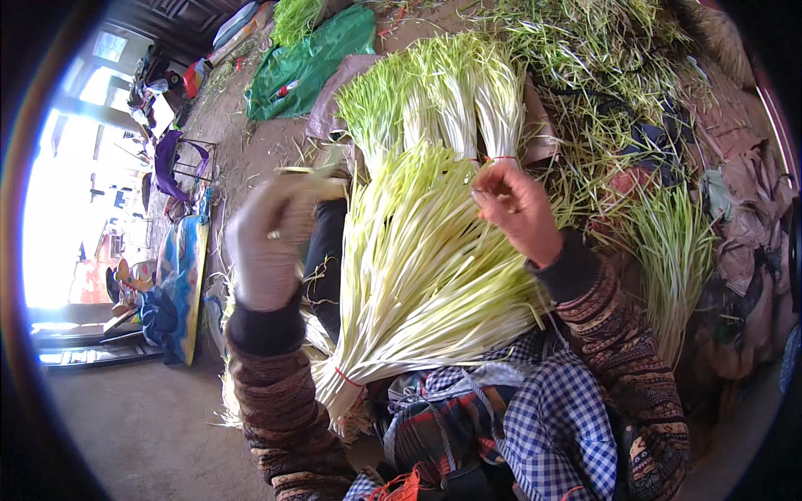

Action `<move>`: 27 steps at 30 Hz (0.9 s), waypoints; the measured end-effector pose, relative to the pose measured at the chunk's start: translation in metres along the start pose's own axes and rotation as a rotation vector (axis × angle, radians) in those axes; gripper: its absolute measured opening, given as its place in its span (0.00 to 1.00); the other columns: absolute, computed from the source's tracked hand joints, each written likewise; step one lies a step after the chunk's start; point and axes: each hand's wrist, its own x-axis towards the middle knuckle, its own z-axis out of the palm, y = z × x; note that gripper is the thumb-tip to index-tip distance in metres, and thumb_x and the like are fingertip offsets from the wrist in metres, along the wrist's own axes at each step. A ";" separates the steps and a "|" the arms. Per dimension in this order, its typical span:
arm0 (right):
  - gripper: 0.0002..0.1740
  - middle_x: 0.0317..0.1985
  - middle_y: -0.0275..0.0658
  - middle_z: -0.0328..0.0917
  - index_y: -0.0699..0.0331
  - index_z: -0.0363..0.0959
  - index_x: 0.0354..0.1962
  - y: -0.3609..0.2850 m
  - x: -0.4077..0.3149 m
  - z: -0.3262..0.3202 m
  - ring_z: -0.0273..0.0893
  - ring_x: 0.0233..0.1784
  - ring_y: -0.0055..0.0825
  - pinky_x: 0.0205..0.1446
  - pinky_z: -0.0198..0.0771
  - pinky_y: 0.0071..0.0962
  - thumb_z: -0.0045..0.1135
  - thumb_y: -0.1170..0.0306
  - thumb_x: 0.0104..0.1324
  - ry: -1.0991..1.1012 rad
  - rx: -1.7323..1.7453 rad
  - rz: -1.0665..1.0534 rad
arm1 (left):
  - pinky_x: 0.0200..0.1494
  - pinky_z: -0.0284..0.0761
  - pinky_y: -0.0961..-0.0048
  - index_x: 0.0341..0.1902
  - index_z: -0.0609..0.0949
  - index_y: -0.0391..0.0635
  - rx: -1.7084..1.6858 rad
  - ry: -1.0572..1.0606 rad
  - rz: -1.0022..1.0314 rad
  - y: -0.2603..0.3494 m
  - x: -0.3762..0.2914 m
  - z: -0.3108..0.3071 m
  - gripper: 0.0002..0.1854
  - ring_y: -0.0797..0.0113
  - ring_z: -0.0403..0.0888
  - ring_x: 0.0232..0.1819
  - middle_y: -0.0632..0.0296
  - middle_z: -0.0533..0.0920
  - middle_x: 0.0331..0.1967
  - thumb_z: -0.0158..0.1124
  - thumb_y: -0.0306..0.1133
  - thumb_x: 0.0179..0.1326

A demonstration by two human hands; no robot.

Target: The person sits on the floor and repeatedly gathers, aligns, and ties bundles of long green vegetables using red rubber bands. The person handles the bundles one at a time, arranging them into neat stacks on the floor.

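Note:
A large bundle of pale yellow-green leafy stalks (413, 250), probably garlic chives, lies fanned across my lap. A red band (348, 377) rings its white lower end. My left hand (269, 232), blurred, is raised left of the bundle, with a pale leaf strip (322, 166) at its fingertips. Over the bundle's upper right edge is my right hand (517, 206), its fingers curled; whether anything thin is between them is hidden. Beyond both hands stand several tied bundles (454, 94) side by side, with green tips and white stems.
Loose leaves and trimmings (595, 56) heap at the far right. Another bunch of green stalks (670, 263) lies to the right, near crumpled brownish sheeting (749, 213). A green plastic sack (313, 69) is at the far left. A blue board-like object (182, 275) stands at the left.

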 end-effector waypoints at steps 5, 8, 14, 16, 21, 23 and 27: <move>0.28 0.33 0.30 0.74 0.62 0.63 0.60 -0.017 0.011 0.015 0.68 0.30 0.12 0.33 0.66 0.15 0.58 0.64 0.64 -0.373 -0.137 -0.296 | 0.42 0.74 0.68 0.37 0.82 0.44 -0.038 -0.276 0.542 0.029 0.025 0.067 0.09 0.61 0.79 0.37 0.58 0.83 0.34 0.68 0.28 0.51; 0.17 0.36 0.33 0.77 0.63 0.68 0.53 -0.005 0.020 0.001 0.72 0.30 0.16 0.34 0.70 0.17 0.49 0.65 0.70 -0.329 0.075 -0.101 | 0.44 0.73 0.68 0.42 0.82 0.43 -0.036 -0.099 0.503 0.016 0.012 0.062 0.14 0.62 0.79 0.40 0.58 0.82 0.37 0.68 0.28 0.50; 0.13 0.30 0.32 0.76 0.64 0.72 0.43 0.009 0.030 -0.170 0.74 0.27 0.13 0.27 0.71 0.16 0.49 0.64 0.70 0.404 -0.115 -0.162 | 0.34 0.71 0.65 0.35 0.82 0.47 0.331 -0.168 0.039 -0.058 -0.082 0.027 0.11 0.61 0.76 0.29 0.62 0.76 0.23 0.70 0.32 0.46; 0.14 0.31 0.34 0.77 0.65 0.71 0.47 0.001 0.033 -0.241 0.77 0.29 0.18 0.29 0.73 0.21 0.52 0.64 0.68 0.426 -0.456 -0.086 | 0.40 0.73 0.65 0.51 0.77 0.49 0.462 -0.174 0.100 -0.082 -0.116 0.031 0.29 0.56 0.77 0.38 0.57 0.78 0.37 0.74 0.35 0.40; 0.20 0.27 0.44 0.75 0.62 0.70 0.45 0.011 -0.021 -0.284 0.74 0.28 0.43 0.33 0.68 0.41 0.63 0.63 0.58 0.075 -1.951 0.053 | 0.48 0.75 0.59 0.70 0.57 0.42 0.393 -0.113 -0.112 -0.127 -0.162 0.045 0.52 0.47 0.78 0.47 0.45 0.76 0.52 0.74 0.44 0.42; 0.15 0.23 0.43 0.74 0.64 0.71 0.35 0.006 -0.024 -0.251 0.73 0.26 0.44 0.31 0.65 0.42 0.62 0.63 0.58 -0.065 -1.843 0.430 | 0.37 0.78 0.60 0.72 0.50 0.43 0.382 -0.260 -0.333 -0.137 -0.171 0.047 0.51 0.47 0.83 0.32 0.45 0.82 0.43 0.67 0.48 0.52; 0.10 0.23 0.42 0.76 0.63 0.72 0.29 0.008 -0.015 -0.114 0.75 0.24 0.36 0.29 0.68 0.35 0.56 0.64 0.63 -0.242 -1.258 0.038 | 0.41 0.78 0.61 0.73 0.47 0.47 0.287 -0.275 -0.419 -0.154 -0.177 0.047 0.48 0.43 0.82 0.37 0.40 0.81 0.40 0.64 0.37 0.53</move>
